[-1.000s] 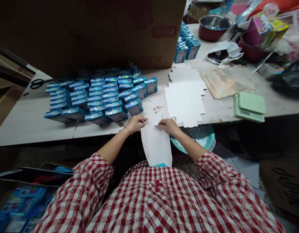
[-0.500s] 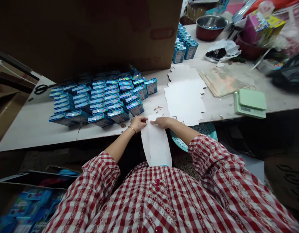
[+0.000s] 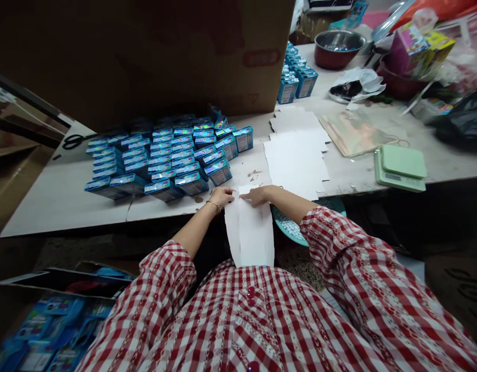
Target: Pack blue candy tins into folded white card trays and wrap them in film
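Observation:
A white unfolded cardboard box blank hangs over the table's front edge, its lower end against my shirt. A lengthwise crease runs near its left side. My left hand is closed on the blank's upper left edge, fingertips pinching it. My right hand is on the upper part of the blank, its index finger stretched left along the crease and the other fingers curled at the card. Right behind my hands lies a stack of white cardboard blanks.
Rows of filled blue boxes stand to the left, before a big brown carton. To the right are a green scale, plastic bags and a metal bowl. A teal basin sits below the table edge; black scissors lie far left.
The view has shifted slightly. My right hand has tilted a little with its fingers lower on the card; my left hand keeps its pinch on the edge.

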Demonstrator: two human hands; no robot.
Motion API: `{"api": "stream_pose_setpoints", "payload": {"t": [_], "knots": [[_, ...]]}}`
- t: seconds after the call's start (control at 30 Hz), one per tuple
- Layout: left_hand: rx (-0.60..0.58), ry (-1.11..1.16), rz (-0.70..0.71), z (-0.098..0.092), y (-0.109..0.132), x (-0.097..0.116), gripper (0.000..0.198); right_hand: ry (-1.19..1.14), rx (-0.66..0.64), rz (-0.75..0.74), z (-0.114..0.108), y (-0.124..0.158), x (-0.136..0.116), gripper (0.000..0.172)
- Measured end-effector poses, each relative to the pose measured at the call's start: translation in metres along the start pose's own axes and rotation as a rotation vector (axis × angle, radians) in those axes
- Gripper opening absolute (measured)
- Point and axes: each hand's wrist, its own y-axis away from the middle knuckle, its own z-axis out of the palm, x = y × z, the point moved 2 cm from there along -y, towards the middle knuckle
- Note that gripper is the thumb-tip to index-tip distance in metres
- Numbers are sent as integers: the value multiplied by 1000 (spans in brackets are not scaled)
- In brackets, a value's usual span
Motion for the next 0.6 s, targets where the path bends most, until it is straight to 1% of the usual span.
{"api": "stream_pose_setpoints", "payload": {"t": [0.07, 0.1, 0.13, 0.17, 0.23, 0.33, 0.37, 0.43, 0.5, 0.6], "knots": [[3, -29, 35, 3, 5, 3, 16, 35, -190, 17, -2, 2, -4, 57], [-3, -78, 78, 4, 7, 6, 13, 49, -240, 26, -4, 3, -7, 53], [-10, -151, 134, 6, 9, 9, 10, 58, -240, 32, -6, 4, -9, 49], [-22, -242, 196, 8, 11, 12, 7, 62, -231, 39, -7, 6, -11, 46], [-61, -415, 303, 11, 15, 16, 8, 62, -208, 45, -10, 13, -12, 45], [-110, -491, 350, 11, 20, 16, 12, -29, -128, 38, -13, 29, -3, 54], [-112, -484, 348, 11, 21, 15, 15, -81, -84, 46, -13, 35, 2, 53], [-98, -465, 343, 12, 21, 14, 19, -184, 5, 81, -12, 46, 12, 39], [-103, -464, 339, 16, 18, 15, 18, -243, 69, 116, -10, 53, 19, 23], [-113, -464, 295, 25, 8, 17, 8, -268, 69, 139, -8, 51, 20, 15]]}}
